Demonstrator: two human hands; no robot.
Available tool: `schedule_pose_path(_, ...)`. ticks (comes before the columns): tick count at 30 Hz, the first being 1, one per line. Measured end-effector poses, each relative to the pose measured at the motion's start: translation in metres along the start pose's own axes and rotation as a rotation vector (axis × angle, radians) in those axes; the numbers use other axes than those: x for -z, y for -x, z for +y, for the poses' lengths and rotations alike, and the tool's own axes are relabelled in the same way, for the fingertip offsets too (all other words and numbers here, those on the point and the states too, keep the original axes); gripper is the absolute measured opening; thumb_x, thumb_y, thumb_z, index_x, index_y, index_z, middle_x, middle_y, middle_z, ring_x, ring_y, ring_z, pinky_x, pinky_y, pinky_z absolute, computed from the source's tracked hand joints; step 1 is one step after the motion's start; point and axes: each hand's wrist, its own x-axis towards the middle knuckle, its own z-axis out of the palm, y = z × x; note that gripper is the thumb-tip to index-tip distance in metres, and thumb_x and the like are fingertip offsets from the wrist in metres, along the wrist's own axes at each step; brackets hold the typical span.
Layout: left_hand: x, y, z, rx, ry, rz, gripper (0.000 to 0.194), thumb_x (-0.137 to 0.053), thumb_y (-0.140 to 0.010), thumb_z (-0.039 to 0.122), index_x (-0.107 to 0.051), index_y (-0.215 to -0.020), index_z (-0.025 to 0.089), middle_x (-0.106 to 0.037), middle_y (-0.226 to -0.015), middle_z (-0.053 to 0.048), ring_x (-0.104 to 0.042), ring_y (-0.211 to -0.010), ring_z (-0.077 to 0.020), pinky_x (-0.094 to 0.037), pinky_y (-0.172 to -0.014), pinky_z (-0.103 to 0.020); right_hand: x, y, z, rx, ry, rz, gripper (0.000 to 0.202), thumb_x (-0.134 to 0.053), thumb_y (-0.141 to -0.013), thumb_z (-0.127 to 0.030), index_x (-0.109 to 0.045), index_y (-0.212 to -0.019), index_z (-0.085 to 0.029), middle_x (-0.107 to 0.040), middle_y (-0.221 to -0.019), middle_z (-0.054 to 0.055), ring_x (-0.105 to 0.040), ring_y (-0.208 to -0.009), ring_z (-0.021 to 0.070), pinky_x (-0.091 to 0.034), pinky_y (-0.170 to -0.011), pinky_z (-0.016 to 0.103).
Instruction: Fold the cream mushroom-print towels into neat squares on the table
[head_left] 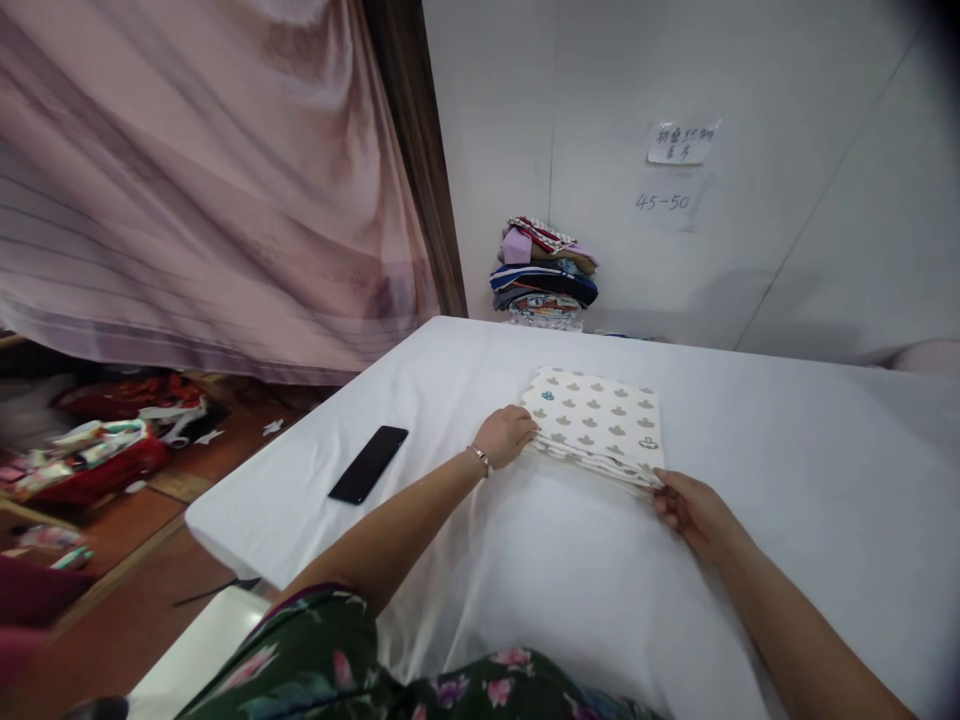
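Note:
A folded white cloth [592,412] with rows of grey cloud-like prints lies on the white-covered table [787,500]. Several layers show along its near edge. My left hand [506,434], with a bracelet at the wrist, is closed on the cloth's near left corner. At the near right corner, my right hand [694,508] pinches the layered edge between thumb and fingers. The undersides of the fingers on both hands are partly hidden.
A black phone [368,464] lies on the table left of my forearm. Behind the far edge rises a stack of folded fabrics [546,268] against the wall. A pink curtain [225,180] hangs at left, above a red container [112,465] on the floor.

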Motion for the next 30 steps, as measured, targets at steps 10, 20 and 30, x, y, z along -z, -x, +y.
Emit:
schedule_pose_path(10, 0.004, 0.009, -0.003, -0.083, -0.041, -0.022, 0.022, -0.037, -0.090, 0.020, -0.059, -0.091, 0.017, -0.060, -0.092, -0.006, -0.052, -0.089, -0.0168, -0.041, -0.079, -0.029, -0.002, 0.002, 0.001, 0.021, 0.033, 0.038, 0.030, -0.067, -0.068, -0.042, -0.053, -0.065, -0.015, -0.050, -0.045, -0.002, -0.038, -0.034, 0.0050, -0.026, -0.031, 0.016)
schedule_pose_path(20, 0.001, 0.006, -0.006, -0.151, -0.129, -0.080, 0.022, -0.047, -0.087, 0.024, -0.057, -0.107, 0.018, -0.059, -0.103, -0.007, -0.052, -0.095, -0.0180, -0.039, -0.080, -0.030, -0.002, 0.000, 0.000, -0.010, 0.023, 0.045, 0.032, -0.065, -0.071, -0.046, -0.054, -0.069, -0.016, -0.052, -0.048, -0.001, -0.042, -0.035, 0.0059, -0.028, -0.030, 0.016)
schedule_pose_path(30, 0.006, 0.006, -0.001, -0.152, -0.214, -0.036, 0.021, -0.041, -0.089, 0.021, -0.060, -0.097, 0.018, -0.062, -0.094, -0.006, -0.053, -0.088, -0.0180, -0.037, -0.074, -0.030, -0.006, -0.001, 0.005, 0.071, 0.020, 0.085, 0.031, -0.072, -0.064, -0.039, -0.051, -0.065, -0.017, -0.049, -0.047, -0.003, -0.040, -0.037, 0.0052, -0.029, -0.031, 0.016)
